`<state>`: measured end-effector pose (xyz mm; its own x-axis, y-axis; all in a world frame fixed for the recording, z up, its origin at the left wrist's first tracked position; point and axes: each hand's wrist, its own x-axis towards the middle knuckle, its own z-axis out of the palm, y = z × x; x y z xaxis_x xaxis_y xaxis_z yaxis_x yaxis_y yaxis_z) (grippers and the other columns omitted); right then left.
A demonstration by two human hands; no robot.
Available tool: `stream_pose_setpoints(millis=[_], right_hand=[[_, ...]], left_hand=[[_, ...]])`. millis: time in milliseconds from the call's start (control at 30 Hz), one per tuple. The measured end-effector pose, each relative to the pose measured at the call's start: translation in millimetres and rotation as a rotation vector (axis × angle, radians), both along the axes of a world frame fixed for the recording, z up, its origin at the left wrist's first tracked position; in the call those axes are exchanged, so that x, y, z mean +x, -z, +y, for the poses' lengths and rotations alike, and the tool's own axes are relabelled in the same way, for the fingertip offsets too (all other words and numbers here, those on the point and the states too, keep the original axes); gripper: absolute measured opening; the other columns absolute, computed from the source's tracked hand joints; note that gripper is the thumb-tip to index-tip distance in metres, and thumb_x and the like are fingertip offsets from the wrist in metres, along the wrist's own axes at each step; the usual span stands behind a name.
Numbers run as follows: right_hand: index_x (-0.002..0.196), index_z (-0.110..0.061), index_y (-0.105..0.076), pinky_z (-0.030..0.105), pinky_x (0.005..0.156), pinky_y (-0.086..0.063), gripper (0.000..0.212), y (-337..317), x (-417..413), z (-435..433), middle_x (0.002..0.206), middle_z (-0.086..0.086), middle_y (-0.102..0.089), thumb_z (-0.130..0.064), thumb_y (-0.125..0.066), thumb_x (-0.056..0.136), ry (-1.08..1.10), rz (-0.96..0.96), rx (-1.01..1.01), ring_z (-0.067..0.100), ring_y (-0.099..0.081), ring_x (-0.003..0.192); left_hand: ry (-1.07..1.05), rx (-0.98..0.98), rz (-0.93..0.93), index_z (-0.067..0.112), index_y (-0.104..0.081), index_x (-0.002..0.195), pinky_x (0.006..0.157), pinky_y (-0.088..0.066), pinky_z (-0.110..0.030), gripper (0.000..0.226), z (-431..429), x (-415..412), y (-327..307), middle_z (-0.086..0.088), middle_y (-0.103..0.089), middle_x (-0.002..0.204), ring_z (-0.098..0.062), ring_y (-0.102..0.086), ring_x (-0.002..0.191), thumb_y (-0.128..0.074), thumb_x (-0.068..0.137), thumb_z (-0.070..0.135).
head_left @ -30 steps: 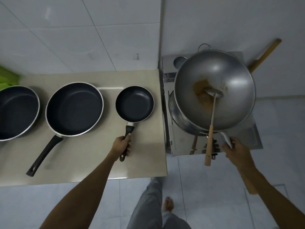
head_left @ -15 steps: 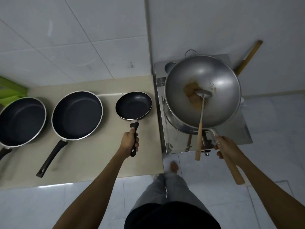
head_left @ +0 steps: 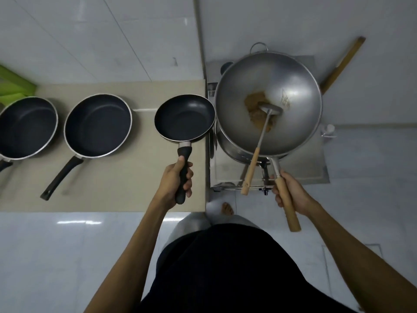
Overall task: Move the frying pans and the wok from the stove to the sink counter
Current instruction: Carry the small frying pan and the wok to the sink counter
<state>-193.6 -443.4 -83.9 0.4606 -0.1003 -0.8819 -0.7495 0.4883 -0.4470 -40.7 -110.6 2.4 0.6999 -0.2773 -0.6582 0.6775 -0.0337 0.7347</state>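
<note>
- Head view, centre of frame: the left hand (head_left: 174, 184) has its fingers (head_left: 188, 177) wrapped tight around the black handle of the small frying pan (head_left: 185, 117), whose bowl sits over the right end of the beige worktop (head_left: 126, 199), its rim just beside the wok; whether it rests on the surface or is lifted clear cannot be told.
- Right of frame: the right hand (head_left: 291, 192) is clamped on the wooden handle of the steel wok (head_left: 268, 102), which stands on the stove (head_left: 316, 163). A ladle (head_left: 259, 143) lies inside it, bowl in a brown residue, wooden grip jutting over the near rim.
- Left of frame: two larger frying pans, one (head_left: 98, 125) at centre left and one (head_left: 26, 127) at the edge, sit on the worktop untouched, beside a green object (head_left: 13, 84) at upper left.
- Judged from this, the pans appear placed and the wok is the piece left; the next move calls for a steady lift and a leftward carry, kept level so the loose ladle does not slide out.
</note>
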Motion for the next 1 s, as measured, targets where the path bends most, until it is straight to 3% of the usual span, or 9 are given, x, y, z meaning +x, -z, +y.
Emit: stream_pose_setpoints(millis=[167,567,767,1000], right_hand=[[0.079,-0.014,-0.069,0.021,0.037,-0.032,0.058,-1.5,6.0,11.9,0.051,0.005,-0.052,-0.061,-0.043,0.099,0.076,0.066,-0.062,0.015,-0.041,0.035],[0.081,-0.015,-0.060,0.023,0.039,-0.035,0.053,-31.8,-2.9,64.2,0.053,0.004,-0.053,-0.059,-0.037,0.102,-0.021,0.072,-0.270,0.014,-0.042,0.037],[0.089,-0.014,-0.058,0.021,0.038,-0.032,0.050,-48.8,-4.6,132.7,0.052,0.004,-0.052,-0.059,-0.040,0.101,-0.081,0.044,-0.306,0.015,-0.039,0.034],[0.087,-0.015,-0.055,0.023,0.037,-0.032,0.051,-58.4,17.7,293.3,0.052,0.002,-0.051,-0.064,-0.042,0.096,-0.171,-0.073,-0.332,0.014,-0.039,0.035]], left_hand=[[-0.089,-0.029,0.070,0.004,-0.055,0.103,0.031,-0.035,-0.021,0.038,4.2,-16.1,1.1,0.002,-0.050,0.059,-0.011,-0.036,0.035,-0.043,0.106,0.039],[-0.269,-0.099,0.070,0.004,-0.052,0.102,0.030,-0.035,-0.021,0.038,88.9,-45.4,3.6,0.001,-0.049,0.058,-0.011,-0.036,0.034,-0.038,0.106,0.039],[-0.291,-0.111,0.017,0.004,-0.054,0.101,0.030,-0.035,-0.021,0.039,171.4,-57.3,-2.2,0.001,-0.048,0.058,-0.012,-0.035,0.034,-0.039,0.106,0.040],[-0.302,-0.052,-0.107,0.005,-0.055,0.100,0.032,-0.035,-0.022,0.040,342.7,-69.8,-15.6,0.001,-0.050,0.058,-0.012,-0.036,0.034,-0.042,0.103,0.042]])
